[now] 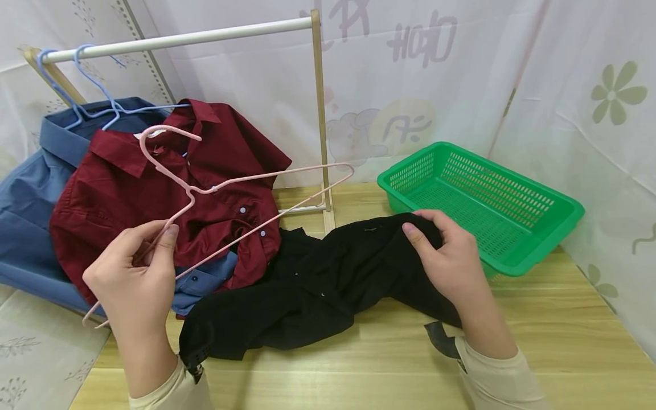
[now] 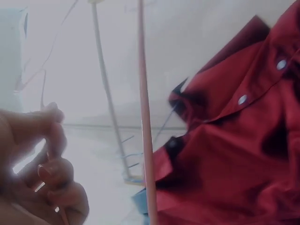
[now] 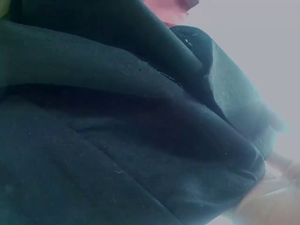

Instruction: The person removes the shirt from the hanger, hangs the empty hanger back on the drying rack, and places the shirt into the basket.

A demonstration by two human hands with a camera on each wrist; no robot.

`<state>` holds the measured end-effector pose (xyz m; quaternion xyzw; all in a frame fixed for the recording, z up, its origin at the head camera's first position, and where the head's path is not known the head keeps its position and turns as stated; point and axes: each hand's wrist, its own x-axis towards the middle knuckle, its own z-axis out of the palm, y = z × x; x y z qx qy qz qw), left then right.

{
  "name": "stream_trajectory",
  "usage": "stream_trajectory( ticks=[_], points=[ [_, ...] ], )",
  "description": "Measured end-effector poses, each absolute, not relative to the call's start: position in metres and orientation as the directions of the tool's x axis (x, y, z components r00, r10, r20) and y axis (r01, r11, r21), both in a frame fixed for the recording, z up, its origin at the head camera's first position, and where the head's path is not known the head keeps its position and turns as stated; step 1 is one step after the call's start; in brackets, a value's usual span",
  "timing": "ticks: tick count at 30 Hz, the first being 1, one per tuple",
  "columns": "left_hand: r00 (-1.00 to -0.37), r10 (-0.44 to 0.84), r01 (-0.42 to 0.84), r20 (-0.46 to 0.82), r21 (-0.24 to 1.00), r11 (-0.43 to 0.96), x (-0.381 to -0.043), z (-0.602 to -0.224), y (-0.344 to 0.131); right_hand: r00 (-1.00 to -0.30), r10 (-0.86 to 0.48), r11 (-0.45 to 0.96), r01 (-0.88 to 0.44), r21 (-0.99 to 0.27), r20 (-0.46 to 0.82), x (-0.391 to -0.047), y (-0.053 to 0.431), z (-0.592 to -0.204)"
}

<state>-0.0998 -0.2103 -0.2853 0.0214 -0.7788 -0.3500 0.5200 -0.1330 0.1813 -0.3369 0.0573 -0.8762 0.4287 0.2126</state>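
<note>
Maroon shirt (image 1: 115, 191), blue shirt (image 1: 25, 210) hanging on rack (image 1: 205, 39); green basket (image 1: 482, 213) on wooden table (image 1: 359, 364).

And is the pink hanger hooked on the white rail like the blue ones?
No, the left hand holds the pink hanger in front of the red shirt, away from the white rail.

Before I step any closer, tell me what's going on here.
A person's left hand pinches a pink hanger, which is bare, while the right hand grips one end of a black garment on the wooden table. A red shirt and a blue shirt hang from the rack, and a green basket sits beyond the right hand.
</note>
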Motion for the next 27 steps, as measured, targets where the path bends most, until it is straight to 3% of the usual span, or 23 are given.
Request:
stream_trajectory(
  ticks=[14, 27],
  points=[
    [-0.505, -0.405, 0.064, 0.762, 0.501, 0.863, -0.145, -0.211, -0.21, -0.898, 0.061, 0.626, -0.306, -0.717, 0.436, -0.133, 0.18, -0.336],
    [-0.638, -0.329, -0.15, 0.696, 0.307, 0.94, -0.173, -0.164, -0.212, -0.914, 0.046, 0.633, -0.286, -0.72, 0.404, -0.13, 0.182, -0.332]
  ],
)
